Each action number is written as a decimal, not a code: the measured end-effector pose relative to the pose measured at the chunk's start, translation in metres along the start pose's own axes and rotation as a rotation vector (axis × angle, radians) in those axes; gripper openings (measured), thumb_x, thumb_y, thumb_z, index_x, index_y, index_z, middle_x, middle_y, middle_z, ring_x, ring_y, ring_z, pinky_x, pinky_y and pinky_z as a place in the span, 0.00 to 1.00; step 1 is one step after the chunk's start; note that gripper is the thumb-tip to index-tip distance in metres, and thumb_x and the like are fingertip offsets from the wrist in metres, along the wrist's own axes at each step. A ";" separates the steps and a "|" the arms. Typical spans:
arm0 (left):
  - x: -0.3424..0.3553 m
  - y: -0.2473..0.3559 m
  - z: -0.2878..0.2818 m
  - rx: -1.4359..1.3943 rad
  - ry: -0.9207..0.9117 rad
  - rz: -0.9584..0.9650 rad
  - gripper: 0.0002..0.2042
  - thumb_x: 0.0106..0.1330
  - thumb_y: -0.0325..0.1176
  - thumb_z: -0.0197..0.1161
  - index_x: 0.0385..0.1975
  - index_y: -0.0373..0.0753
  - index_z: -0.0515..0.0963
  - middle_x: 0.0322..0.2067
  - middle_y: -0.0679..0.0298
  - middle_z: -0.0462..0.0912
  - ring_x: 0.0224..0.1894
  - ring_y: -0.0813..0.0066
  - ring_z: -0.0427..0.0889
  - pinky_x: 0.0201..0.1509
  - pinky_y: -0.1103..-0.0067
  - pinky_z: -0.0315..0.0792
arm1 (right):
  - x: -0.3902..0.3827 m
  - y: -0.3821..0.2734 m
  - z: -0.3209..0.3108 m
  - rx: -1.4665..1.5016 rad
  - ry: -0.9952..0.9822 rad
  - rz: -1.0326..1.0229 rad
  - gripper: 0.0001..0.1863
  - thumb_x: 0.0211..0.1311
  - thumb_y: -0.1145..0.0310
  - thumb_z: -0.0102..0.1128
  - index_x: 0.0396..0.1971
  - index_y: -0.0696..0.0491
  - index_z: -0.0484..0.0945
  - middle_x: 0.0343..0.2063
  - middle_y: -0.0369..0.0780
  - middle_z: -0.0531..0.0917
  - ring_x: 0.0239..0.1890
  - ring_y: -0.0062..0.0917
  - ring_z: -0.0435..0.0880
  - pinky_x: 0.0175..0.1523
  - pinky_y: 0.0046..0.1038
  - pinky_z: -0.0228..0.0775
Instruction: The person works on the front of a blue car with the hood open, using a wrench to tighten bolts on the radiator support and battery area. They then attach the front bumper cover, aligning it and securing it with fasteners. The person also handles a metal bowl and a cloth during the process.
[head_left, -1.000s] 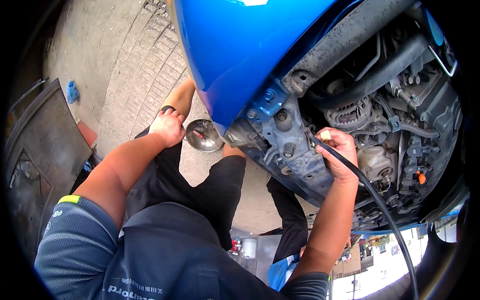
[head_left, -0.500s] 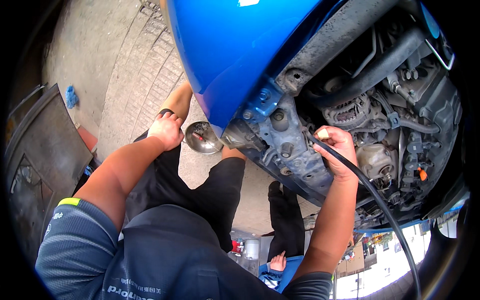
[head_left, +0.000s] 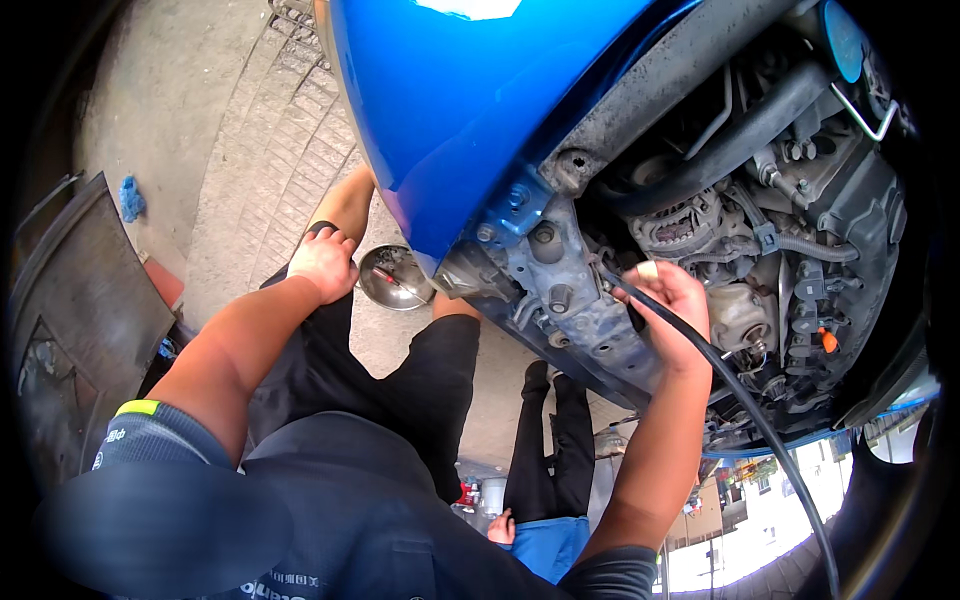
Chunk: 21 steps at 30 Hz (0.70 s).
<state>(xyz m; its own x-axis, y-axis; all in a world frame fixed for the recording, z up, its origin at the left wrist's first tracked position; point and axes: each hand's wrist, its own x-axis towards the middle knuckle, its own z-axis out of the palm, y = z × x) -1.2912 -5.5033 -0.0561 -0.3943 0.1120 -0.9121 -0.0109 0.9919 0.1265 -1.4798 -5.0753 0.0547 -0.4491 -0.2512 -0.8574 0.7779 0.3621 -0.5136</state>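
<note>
My right hand is closed around a long black hose at the front of the engine bay. The hose's upper end goes down beside the grey metal front panel, where its tip is hidden. A pale wrap or small piece shows at one of my right fingers; I cannot make out exactly what it is. My left hand rests on my left knee, fingers draped over it and holding nothing.
A blue bonnet rises ahead. A metal bowl with a red-handled tool stands on the floor. Dark panels lean at the left. Another person in a blue top stands at lower right. A blurred dark shape covers the lower left.
The other person's blue top and legs show more, and their hand has shifted left. A dark blurred shape has entered at lower left. My hands keep their places, the right still on the hose.
</note>
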 end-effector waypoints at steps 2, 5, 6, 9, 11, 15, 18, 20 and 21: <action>0.002 0.000 -0.005 0.000 -0.029 -0.005 0.16 0.60 0.41 0.58 0.43 0.39 0.79 0.47 0.59 0.79 0.57 0.64 0.73 0.62 0.67 0.65 | -0.018 -0.011 0.004 -0.137 0.045 -0.095 0.10 0.53 0.76 0.67 0.36 0.60 0.81 0.31 0.37 0.85 0.33 0.20 0.82 0.42 0.22 0.73; 0.002 -0.001 -0.007 -0.005 -0.029 0.009 0.17 0.60 0.43 0.58 0.44 0.39 0.79 0.47 0.59 0.79 0.58 0.63 0.73 0.62 0.67 0.65 | -0.024 -0.034 0.021 -0.606 0.099 -0.345 0.09 0.51 0.73 0.68 0.31 0.60 0.81 0.24 0.40 0.81 0.26 0.26 0.80 0.32 0.26 0.71; 0.002 -0.003 -0.005 -0.008 -0.020 0.017 0.18 0.60 0.43 0.58 0.45 0.38 0.78 0.47 0.58 0.79 0.58 0.63 0.72 0.62 0.66 0.65 | -0.026 -0.038 0.030 -0.687 0.142 -0.359 0.09 0.49 0.74 0.67 0.31 0.60 0.81 0.23 0.43 0.80 0.25 0.31 0.81 0.32 0.28 0.72; 0.001 -0.005 -0.001 0.039 -0.036 0.014 0.21 0.61 0.46 0.58 0.47 0.37 0.77 0.49 0.55 0.78 0.59 0.59 0.71 0.64 0.64 0.64 | -0.025 -0.048 0.038 -0.850 0.152 -0.518 0.07 0.48 0.72 0.65 0.28 0.58 0.80 0.24 0.47 0.79 0.28 0.43 0.80 0.34 0.35 0.74; -0.001 -0.005 -0.010 0.013 -0.061 0.007 0.21 0.62 0.46 0.57 0.47 0.37 0.77 0.50 0.55 0.78 0.60 0.59 0.71 0.63 0.64 0.65 | -0.024 -0.047 0.038 -0.868 0.156 -0.545 0.06 0.48 0.72 0.64 0.27 0.57 0.79 0.24 0.47 0.79 0.28 0.43 0.80 0.34 0.35 0.75; -0.005 -0.014 -0.019 -0.041 -0.033 0.030 0.21 0.60 0.47 0.59 0.45 0.37 0.79 0.48 0.56 0.79 0.59 0.60 0.72 0.62 0.65 0.65 | -0.026 -0.053 0.040 -0.885 0.149 -0.502 0.06 0.48 0.73 0.64 0.27 0.57 0.80 0.25 0.47 0.80 0.29 0.43 0.81 0.35 0.36 0.75; -0.011 -0.020 -0.026 -0.095 -0.031 0.014 0.21 0.61 0.47 0.59 0.46 0.38 0.79 0.49 0.57 0.79 0.59 0.62 0.73 0.63 0.66 0.64 | -0.031 -0.060 0.043 -0.869 0.145 -0.427 0.07 0.50 0.72 0.64 0.31 0.57 0.81 0.28 0.48 0.82 0.33 0.44 0.83 0.39 0.35 0.77; -0.010 -0.025 -0.028 -0.114 -0.036 0.007 0.21 0.60 0.48 0.59 0.47 0.39 0.80 0.50 0.58 0.79 0.59 0.63 0.73 0.63 0.66 0.64 | -0.030 -0.063 0.044 -0.883 0.159 -0.417 0.08 0.51 0.72 0.64 0.33 0.57 0.81 0.29 0.49 0.83 0.34 0.45 0.83 0.40 0.35 0.77; -0.010 -0.029 -0.029 -0.126 -0.031 0.018 0.22 0.61 0.48 0.58 0.47 0.38 0.79 0.50 0.58 0.80 0.59 0.62 0.72 0.63 0.65 0.65 | -0.030 -0.062 0.041 -0.885 0.142 -0.370 0.09 0.52 0.71 0.64 0.34 0.57 0.81 0.30 0.49 0.83 0.34 0.45 0.83 0.41 0.35 0.77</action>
<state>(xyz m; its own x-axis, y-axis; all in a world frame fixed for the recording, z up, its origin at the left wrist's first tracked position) -1.3135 -5.5345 -0.0388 -0.3669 0.1337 -0.9206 -0.1198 0.9746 0.1892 -1.4968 -5.1272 0.1133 -0.6933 -0.3954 -0.6025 -0.0095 0.8410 -0.5410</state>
